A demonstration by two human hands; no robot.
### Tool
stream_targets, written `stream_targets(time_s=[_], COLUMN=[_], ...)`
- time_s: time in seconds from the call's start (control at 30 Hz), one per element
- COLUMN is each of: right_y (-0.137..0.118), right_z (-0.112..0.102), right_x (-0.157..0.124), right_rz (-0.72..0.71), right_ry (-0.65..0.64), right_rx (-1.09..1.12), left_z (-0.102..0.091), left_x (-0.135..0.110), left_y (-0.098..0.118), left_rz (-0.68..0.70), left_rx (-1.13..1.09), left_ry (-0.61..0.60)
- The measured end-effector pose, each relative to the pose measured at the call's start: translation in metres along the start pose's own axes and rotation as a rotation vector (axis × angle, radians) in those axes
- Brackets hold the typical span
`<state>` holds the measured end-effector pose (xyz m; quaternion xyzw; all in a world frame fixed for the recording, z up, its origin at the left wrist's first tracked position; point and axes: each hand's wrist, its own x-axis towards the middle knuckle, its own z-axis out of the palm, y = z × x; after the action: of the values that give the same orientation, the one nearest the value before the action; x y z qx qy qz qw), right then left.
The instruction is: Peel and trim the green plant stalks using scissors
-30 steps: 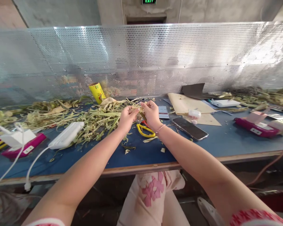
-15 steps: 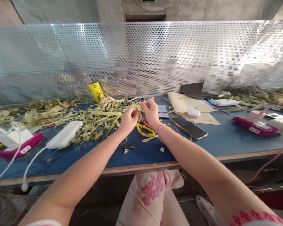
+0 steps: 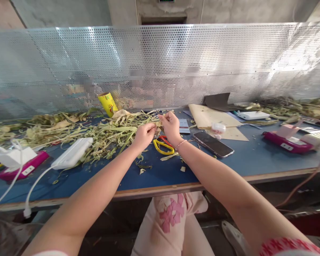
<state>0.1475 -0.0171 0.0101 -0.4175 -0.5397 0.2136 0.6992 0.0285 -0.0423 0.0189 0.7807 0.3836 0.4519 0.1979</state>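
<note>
I have the right hand (image 3: 172, 126) with thumb and fingers narrowed to a pinch on a small pale plant piece (image 3: 158, 124), just beyond the yellow-and-red tool (image 3: 163, 152). The left hand (image 3: 144, 136) comes in from the tool's left, thumb and forefinger pinched narrow on the same piece; the fingertips cover much of it, so I cannot make out its shape. A beaded bracelet (image 3: 181, 144) circles the right wrist, just right of the tool. Crowding my working space to the tool's left is a tangled heap of dried stems and leaves (image 3: 110, 134), close up beside the left hand, with a tilted yellow tube (image 3: 108, 104) behind it. Farther left of the tool lie a white cabled block (image 3: 74, 153) and a magenta box (image 3: 24, 166). To the tool's right, near the right forearm, lies a dark phone (image 3: 213, 144); beyond the phone, right of the tool, are a small white case (image 3: 218, 127) and tan paper (image 3: 212, 118). A second magenta box (image 3: 288, 142) sits well to its right. Past the tool, a perforated screen (image 3: 160, 60) closes off the blue table's (image 3: 160, 177) far side.
</note>
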Motion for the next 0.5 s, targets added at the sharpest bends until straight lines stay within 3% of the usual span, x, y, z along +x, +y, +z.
stream_targets(time_s=[0.33, 0.5], right_y=[0.011, 0.014], right_z=[0.005, 0.002], right_x=[0.006, 0.008], right_rz=[0.184, 0.106], right_ry=[0.044, -0.055], right_rx=[0.226, 0.242], left_z=[0.005, 0.007], left_x=[0.003, 0.003], left_y=[-0.001, -0.009], left_rz=[-0.267, -0.329], left_rx=[-0.368, -0.512], left_ry=[0.002, 0.021])
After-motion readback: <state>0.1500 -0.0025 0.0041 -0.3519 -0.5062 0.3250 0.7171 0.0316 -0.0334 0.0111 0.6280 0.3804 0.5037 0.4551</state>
